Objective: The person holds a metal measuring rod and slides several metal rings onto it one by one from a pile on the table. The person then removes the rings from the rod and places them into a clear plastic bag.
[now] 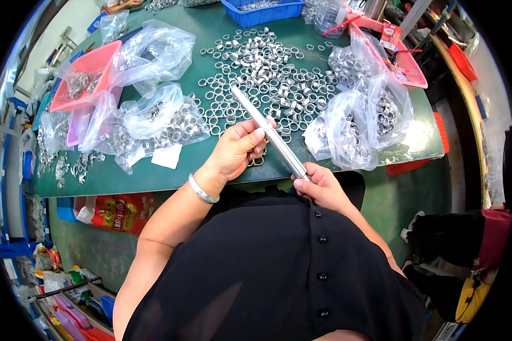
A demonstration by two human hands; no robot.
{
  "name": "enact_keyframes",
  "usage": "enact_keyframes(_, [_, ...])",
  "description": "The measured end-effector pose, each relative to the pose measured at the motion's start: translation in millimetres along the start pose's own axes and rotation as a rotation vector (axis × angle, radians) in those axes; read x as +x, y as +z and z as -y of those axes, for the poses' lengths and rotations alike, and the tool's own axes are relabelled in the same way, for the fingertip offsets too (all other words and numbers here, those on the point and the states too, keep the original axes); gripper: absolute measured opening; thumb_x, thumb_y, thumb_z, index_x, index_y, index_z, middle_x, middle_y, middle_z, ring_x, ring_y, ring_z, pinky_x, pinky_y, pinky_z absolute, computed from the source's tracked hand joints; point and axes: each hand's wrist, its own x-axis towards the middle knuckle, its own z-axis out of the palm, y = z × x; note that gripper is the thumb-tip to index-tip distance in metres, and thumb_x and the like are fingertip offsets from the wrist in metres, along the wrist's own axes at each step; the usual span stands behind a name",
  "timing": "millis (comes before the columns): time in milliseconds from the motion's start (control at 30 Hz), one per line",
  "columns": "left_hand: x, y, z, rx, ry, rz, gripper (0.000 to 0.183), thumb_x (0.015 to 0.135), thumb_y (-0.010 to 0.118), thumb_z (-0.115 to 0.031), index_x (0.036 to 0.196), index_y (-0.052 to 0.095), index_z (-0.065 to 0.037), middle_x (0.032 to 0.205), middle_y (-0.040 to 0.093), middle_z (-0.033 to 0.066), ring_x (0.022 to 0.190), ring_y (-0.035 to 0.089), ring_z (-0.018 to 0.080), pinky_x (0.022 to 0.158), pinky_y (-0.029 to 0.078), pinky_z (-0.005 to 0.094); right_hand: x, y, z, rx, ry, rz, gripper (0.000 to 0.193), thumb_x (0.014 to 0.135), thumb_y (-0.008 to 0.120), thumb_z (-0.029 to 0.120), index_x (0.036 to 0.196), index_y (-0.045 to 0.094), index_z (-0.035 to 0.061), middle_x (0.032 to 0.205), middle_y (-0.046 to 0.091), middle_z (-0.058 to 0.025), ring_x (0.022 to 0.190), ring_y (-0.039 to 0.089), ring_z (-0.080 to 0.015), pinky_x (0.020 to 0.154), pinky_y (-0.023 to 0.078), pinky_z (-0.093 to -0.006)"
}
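A tapered metal ring mandrel (274, 136) slants across in front of me, its thin end up and to the left over the table. My right hand (323, 184) is closed around its thicker lower end. Partway along the shaft, my left hand (239, 149) pinches it with thumb and fingers; I cannot make out whether a ring sits under those fingertips. Just beyond both hands, a wide heap of loose silver-coloured rings (273, 79) spreads over the green table (205, 165). Some of the rings lie partly hidden behind my left hand and the mandrel.
Clear plastic bags of rings (173, 122) lie left, with more bags (352, 128) right. Pink bins (81, 96) stand at the left; another pink basket (411, 67) is far right. A blue tray (261, 12) sits at the back. Another person's dark-clothed legs (446, 241) show at right.
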Motion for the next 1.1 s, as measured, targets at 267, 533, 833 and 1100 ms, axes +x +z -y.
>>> enact_keyframes(267, [6,-27,-19,-0.14,0.258,-0.03,0.024,0.087,0.046,-0.02,0.101,0.05,-0.001,0.074,0.048,0.0005,0.06,0.039,0.0065,0.054,0.032,0.0188,-6,-2,0,-0.052,0.018,0.008,0.011,0.08,0.055,0.011,0.084,0.046,0.0056,0.061,0.046,0.0035,0.046,0.039,-0.0022,0.041,0.032,-0.0165])
enact_keyframes(533, [9,-28,-43,-0.267,0.198,-0.142,0.026,0.078,0.046,-0.006,0.104,0.049,-0.003,0.096,0.055,0.011,0.081,0.056,0.0187,0.065,0.047,0.0281,-27,-18,-1,0.109,-0.048,-0.07,0.011,0.078,0.056,0.01,0.085,0.05,0.0039,0.06,0.046,0.0027,0.046,0.04,-0.0027,0.04,0.031,-0.0157])
enact_keyframes(833, [61,8,-30,1.128,-0.041,-0.221,0.023,0.071,0.063,-0.026,0.076,0.061,-0.004,0.065,0.058,0.0041,0.059,0.054,0.0143,0.054,0.043,0.0265,-35,-27,-3,0.231,-0.156,-0.179,0.014,0.077,0.057,0.008,0.086,0.051,0.0005,0.062,0.047,-0.0001,0.046,0.039,-0.004,0.04,0.031,-0.0154])
enact_keyframes(1100, [85,12,-23,1.682,0.005,-0.185,0.022,0.066,0.066,-0.025,0.071,0.061,-0.004,0.064,0.059,0.0088,0.061,0.057,0.0175,0.058,0.045,0.0285,-40,-36,-7,0.201,-0.145,-0.16,0.014,0.077,0.058,0.01,0.086,0.051,0.0013,0.061,0.046,0.0008,0.046,0.039,-0.0037,0.041,0.032,-0.0158])
